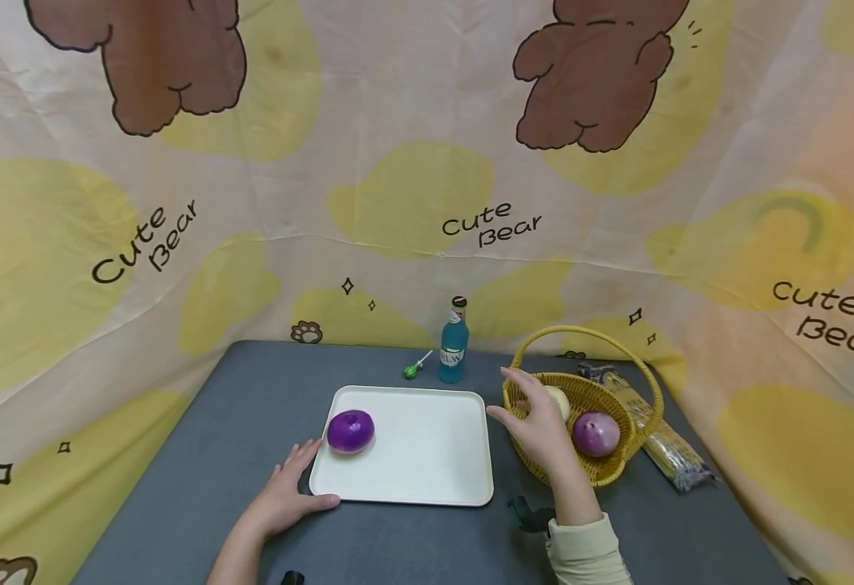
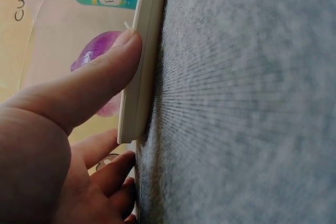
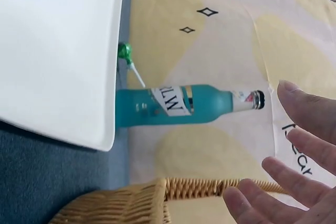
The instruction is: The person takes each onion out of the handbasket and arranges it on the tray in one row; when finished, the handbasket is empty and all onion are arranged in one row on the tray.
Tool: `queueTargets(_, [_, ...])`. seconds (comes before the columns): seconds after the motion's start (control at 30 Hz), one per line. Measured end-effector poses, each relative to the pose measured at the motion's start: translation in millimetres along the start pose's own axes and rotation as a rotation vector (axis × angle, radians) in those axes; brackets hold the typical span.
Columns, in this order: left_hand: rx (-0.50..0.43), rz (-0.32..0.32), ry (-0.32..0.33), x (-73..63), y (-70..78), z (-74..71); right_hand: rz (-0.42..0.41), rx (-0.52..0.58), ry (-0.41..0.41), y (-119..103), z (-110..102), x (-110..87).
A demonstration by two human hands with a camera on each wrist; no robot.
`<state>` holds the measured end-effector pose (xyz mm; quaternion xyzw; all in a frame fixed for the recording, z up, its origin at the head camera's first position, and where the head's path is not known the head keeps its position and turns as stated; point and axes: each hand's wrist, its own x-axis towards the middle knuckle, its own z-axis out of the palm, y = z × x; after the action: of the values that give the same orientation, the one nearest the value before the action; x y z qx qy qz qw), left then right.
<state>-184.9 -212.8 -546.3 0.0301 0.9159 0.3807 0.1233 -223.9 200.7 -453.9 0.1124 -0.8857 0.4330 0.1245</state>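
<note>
Hanging behind the gray table (image 1: pixel 412 544) and tray (image 1: pixel 427 447) is bear-print cloth (image 1: pixel 397 203).

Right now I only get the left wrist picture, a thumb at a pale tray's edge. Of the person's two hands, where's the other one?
Observer: In the head view, the right hand is at the left side of a yellow wicker basket.

Visitor: Oh, a basket! Can you spot any food in it?

Observer: Yes, a purple onion lies inside.
</note>
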Motion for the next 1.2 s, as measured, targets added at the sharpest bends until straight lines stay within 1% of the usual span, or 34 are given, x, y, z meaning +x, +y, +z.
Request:
queueTargets(0.2, [0.004, 0.008, 0.006, 0.9, -1.1, 0.6, 0.058, -0.037, 0.018, 12.6, -10.5, 0.7])
queueTargets(0.37, [0.003, 0.001, 0.010, 2.3, -2.9, 1.3, 0.106, -0.020, 0.029, 21.7, -21.7, 0.9])
queueTargets(0.5, [0.003, -0.003, 0.012, 3.1, -2.0, 1.4, 0.119, -0.023, 0.052, 29.3, -30.5, 1.9])
queueTargets(0.6, [0.000, -0.007, 0.013, 2.9, -0.2, 1.4, 0.117, -0.046, 0.063, 36.0, -35.6, 3.9])
queueTargets(0.73, [-0.004, -0.013, 0.015, 1.4, 1.3, 1.6, 0.130, -0.066, 0.045, 47.4, -40.3, 8.4])
queueTargets(0.9, [-0.011, -0.001, 0.020, -0.7, 1.7, 1.4, 0.159, -0.108, 0.007, 61.8, -43.1, 14.8])
queueTargets(1.07, [-0.007, 0.004, 0.018, -1.2, 1.0, 0.9, 0.213, -0.142, -0.027, 71.4, -42.7, 19.0])
queueTargets(1.2, [-0.004, 0.009, 0.016, -0.3, 0.5, 1.4, 0.258, -0.139, -0.054, 76.5, -40.4, 21.7])
